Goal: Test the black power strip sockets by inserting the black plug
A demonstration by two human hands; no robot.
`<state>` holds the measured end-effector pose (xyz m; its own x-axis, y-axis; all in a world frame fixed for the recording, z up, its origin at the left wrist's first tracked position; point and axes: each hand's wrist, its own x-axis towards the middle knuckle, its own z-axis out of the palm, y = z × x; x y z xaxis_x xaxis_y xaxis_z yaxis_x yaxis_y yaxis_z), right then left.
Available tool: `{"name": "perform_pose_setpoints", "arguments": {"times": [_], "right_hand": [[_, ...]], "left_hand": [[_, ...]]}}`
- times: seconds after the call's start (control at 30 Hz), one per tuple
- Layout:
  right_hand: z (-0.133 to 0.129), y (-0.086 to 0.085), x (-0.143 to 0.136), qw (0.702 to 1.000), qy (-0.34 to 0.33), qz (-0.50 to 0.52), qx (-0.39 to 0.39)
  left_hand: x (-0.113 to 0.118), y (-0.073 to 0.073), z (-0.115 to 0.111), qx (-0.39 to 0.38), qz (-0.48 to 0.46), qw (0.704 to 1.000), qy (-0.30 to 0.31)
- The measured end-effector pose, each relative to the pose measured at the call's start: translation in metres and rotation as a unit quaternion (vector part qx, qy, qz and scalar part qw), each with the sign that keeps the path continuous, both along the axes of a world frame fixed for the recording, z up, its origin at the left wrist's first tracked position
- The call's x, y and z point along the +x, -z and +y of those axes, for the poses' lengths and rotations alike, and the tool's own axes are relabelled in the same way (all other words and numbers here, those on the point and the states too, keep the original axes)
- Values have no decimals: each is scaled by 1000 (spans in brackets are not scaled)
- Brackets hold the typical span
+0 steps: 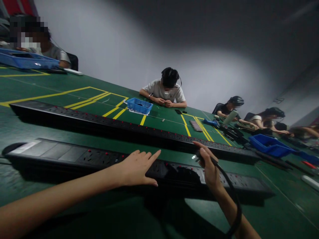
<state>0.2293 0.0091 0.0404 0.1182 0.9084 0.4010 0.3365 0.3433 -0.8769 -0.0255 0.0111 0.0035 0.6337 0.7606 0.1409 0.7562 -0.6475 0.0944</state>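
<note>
A long black power strip (74, 154) with sockets and small red parts lies across the green table in front of me. My left hand (138, 166) rests on the middle of this strip, fingers spread, holding nothing. Above the strip's right part, my right hand (209, 164) grips a black plug (198, 156) with metal prongs pointing left. Its black cable (233, 196) loops down beside my right forearm. A second long black strip (112, 127) lies behind the first, roughly parallel to it.
Across the green table (99, 81), a person sits behind a blue basket (139, 105). Another person sits at the far left by a blue tray (27, 59). On the right, more people sit near blue trays (271, 146) and dark parts. Yellow tape lines mark the tabletop.
</note>
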Motion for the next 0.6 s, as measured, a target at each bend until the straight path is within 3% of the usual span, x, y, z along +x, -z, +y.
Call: {"name": "perform_pose_setpoints", "arguments": {"times": [0.1,0.33,0.6], "right_hand": [[-3,0,-26,982,-77,-167,-32],[4,2,-77,922,-145,-356,-41],[18,0,-87,897,-164,-407,-46]], "left_hand": [[-14,2,-2,17,3,1000,-6],[-15,4,-6,42,-2,999,-3],[-16,8,-6,57,-20,998,-3]]}}
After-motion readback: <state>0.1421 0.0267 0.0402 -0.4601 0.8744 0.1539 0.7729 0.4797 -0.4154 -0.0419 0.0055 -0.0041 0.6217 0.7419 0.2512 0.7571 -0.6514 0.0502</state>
